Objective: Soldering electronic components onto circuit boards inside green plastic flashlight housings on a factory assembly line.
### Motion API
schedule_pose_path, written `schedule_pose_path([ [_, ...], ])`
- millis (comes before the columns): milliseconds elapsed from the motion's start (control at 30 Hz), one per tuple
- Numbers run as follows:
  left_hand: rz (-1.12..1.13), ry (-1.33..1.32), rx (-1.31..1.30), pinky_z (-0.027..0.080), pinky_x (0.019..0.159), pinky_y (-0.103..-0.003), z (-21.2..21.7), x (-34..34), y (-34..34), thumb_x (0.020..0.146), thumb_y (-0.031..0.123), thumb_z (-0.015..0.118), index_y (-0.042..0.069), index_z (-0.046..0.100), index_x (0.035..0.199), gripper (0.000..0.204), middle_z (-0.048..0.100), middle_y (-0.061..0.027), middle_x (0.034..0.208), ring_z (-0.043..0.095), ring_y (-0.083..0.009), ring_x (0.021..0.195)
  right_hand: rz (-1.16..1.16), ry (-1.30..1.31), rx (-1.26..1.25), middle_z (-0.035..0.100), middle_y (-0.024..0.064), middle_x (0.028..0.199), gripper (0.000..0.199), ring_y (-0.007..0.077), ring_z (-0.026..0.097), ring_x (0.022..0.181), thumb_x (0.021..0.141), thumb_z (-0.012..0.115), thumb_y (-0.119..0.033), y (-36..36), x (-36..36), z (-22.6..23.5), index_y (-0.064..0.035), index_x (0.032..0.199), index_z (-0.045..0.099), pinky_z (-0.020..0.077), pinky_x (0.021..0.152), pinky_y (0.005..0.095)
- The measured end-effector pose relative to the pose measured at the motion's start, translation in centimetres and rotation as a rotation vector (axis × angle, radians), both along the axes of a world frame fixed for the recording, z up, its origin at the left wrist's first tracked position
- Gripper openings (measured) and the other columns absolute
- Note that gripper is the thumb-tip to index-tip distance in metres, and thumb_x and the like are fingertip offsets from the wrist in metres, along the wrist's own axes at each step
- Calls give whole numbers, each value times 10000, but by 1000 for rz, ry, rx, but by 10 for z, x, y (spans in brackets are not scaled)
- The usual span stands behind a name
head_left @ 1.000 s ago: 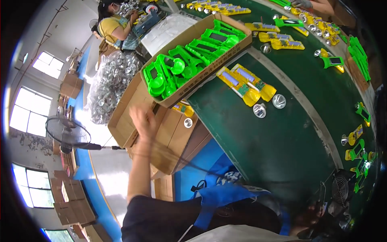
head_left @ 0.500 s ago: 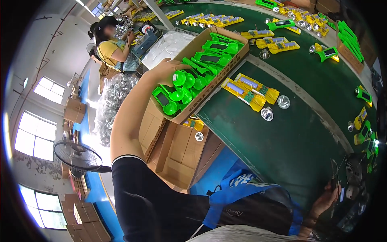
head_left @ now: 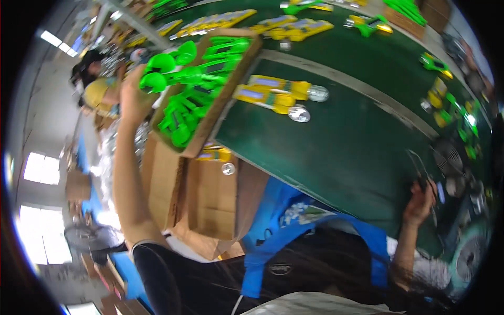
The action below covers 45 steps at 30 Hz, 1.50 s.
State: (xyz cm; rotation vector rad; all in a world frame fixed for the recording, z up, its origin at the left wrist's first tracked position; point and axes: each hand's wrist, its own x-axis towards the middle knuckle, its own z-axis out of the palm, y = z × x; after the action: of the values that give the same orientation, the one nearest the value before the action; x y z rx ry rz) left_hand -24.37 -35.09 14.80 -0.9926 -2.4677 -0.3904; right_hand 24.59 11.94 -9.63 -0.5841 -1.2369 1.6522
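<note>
My left hand [head_left: 137, 97] is raised at the left edge of a cardboard box, closed around a few green plastic flashlight housings [head_left: 160, 64] whose round cup ends stick up. Below and beside them, more green housings [head_left: 186, 107] fill the cardboard box [head_left: 202, 137]. Over at the right side of the bench, my right hand [head_left: 420, 203] has its fingers curled round a slim dark tool [head_left: 423, 182]; blur hides its exact kind. Between the hands lie two yellow flashlight halves [head_left: 268, 98] with silver reflectors [head_left: 299, 113] at their ends.
Under the green-filled box stands an open carton [head_left: 212, 202] with a yellow part [head_left: 215, 154] at its top. Rows of yellow pieces [head_left: 299, 29] line the far green bench [head_left: 336, 142]. A small fan [head_left: 449, 157] is beyond my right hand. Another person [head_left: 100, 94] works at the far left.
My left hand has lifted green housings up and left out of the box. The whole view has swung, shifting the bench leftward. My right hand still grips the dark tool.
</note>
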Motion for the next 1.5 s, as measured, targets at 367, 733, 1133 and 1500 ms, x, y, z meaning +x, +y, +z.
schedule_pose_path([
  [367, -582, -230, -326, 456, 876, -449, -123, 211, 357, 591, 98, 770, 64, 494, 1254, 719, 587, -154, 1085, 560, -351, 1057, -196, 148, 0, 610, 121, 873, 266, 211, 598, 678, 922, 609, -231, -10, 45, 45, -20, 1058, 521, 503, 634, 336],
  [733, -888, -215, -135, 416, 959, -454, -127, 254, 374, 708, -64, 562, 75, 448, 1407, 722, 492, -170, 1231, 489, -343, 1115, -233, 125, -56, 583, 139, 774, 325, 212, 566, 657, 924, 599, -296, 13, 66, 35, -10, 1042, 498, 466, 608, 331],
  [1133, -764, -123, 86, 456, 851, -501, -134, 148, 528, 868, 243, 628, 156, 590, 1235, 379, 622, -140, 1094, 543, -365, 1042, -52, 157, 61, 493, 127, 1133, 485, 330, 676, 673, 951, 539, -507, -40, -3, 78, -133, 1187, 341, 567, 771, 548],
  [1500, -973, -720, -139, 501, 926, -386, -182, 177, 731, 679, 378, 754, 214, 701, 1053, 413, 694, -127, 1075, 648, -301, 1028, 25, 356, 224, 478, 213, 1076, 329, 336, 693, 789, 994, 534, -233, -20, -24, 61, -52, 1222, 380, 570, 805, 495],
])
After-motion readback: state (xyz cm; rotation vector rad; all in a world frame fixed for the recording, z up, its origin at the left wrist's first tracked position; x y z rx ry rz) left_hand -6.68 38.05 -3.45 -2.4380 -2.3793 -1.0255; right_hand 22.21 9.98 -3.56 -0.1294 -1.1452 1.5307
